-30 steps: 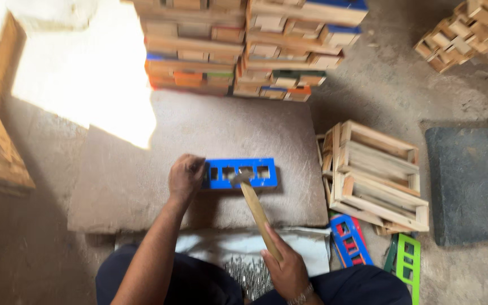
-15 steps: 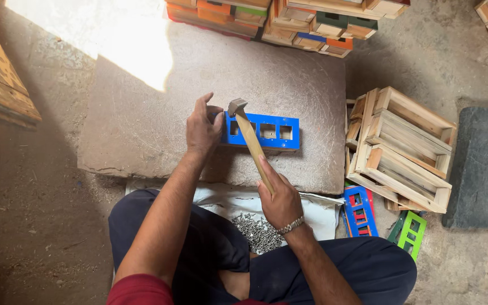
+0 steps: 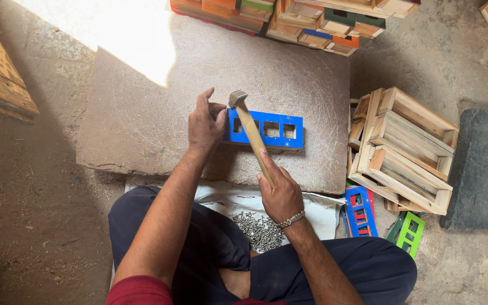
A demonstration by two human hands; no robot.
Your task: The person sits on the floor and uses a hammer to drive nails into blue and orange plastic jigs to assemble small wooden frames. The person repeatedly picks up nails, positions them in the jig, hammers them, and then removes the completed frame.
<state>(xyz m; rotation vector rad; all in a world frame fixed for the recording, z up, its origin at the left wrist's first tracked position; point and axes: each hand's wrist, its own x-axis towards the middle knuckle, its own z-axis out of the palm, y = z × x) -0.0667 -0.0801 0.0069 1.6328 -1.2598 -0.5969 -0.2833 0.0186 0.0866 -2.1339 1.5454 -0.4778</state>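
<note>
On a flat stone slab (image 3: 142,130) lies a blue wooden frame (image 3: 266,130) with square cutouts. Left hand (image 3: 205,123) touches its left end, fingers pinched there. Right hand (image 3: 280,195), nearer, fingers closed around a hammer (image 3: 249,133) handle, its head above that end. Nails (image 3: 258,229) lie on cloth near the lap.

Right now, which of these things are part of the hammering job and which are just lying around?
In use:
left hand steadying the blue slotted wooden piece
right hand holding the hammer
pile of nails on the white cloth
stone slab

Lying about:
bare wooden crates
stacked painted boxes
green slotted piece
dark mat
</note>
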